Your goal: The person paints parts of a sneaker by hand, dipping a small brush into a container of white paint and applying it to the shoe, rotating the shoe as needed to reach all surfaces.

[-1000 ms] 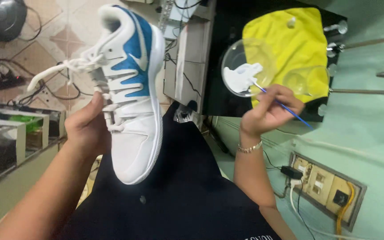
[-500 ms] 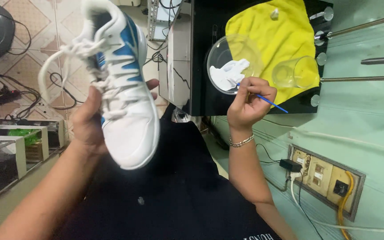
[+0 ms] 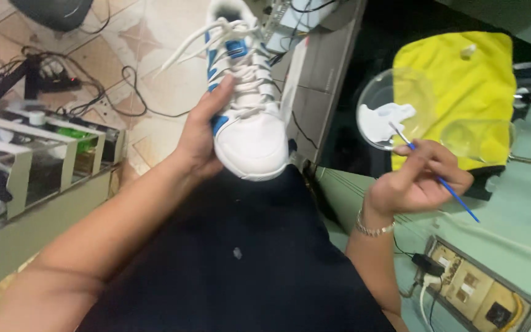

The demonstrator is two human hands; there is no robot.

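Note:
My left hand [image 3: 201, 138] grips a white sneaker with blue panels and white laces [image 3: 247, 104], its toe pointing toward my lap. My right hand [image 3: 416, 178] pinches a thin blue paintbrush [image 3: 440, 181], whose tip reaches into white paint [image 3: 381, 120] inside a clear round dish [image 3: 394, 107]. The dish rests on a yellow cloth [image 3: 462, 80] laid over a black surface. My dark trousers [image 3: 235, 258] fill the lower middle of the view.
A second clear dish [image 3: 477, 138] sits on the yellow cloth. A wall socket box with plugs [image 3: 474, 286] is at lower right. A glass shelf rack [image 3: 32, 160] stands at left, with cables [image 3: 93, 92] on the tiled floor.
My left hand has turned the sneaker so its top and toe face me and lowered it toward my lap. My right hand has brought the brush tip into the white paint.

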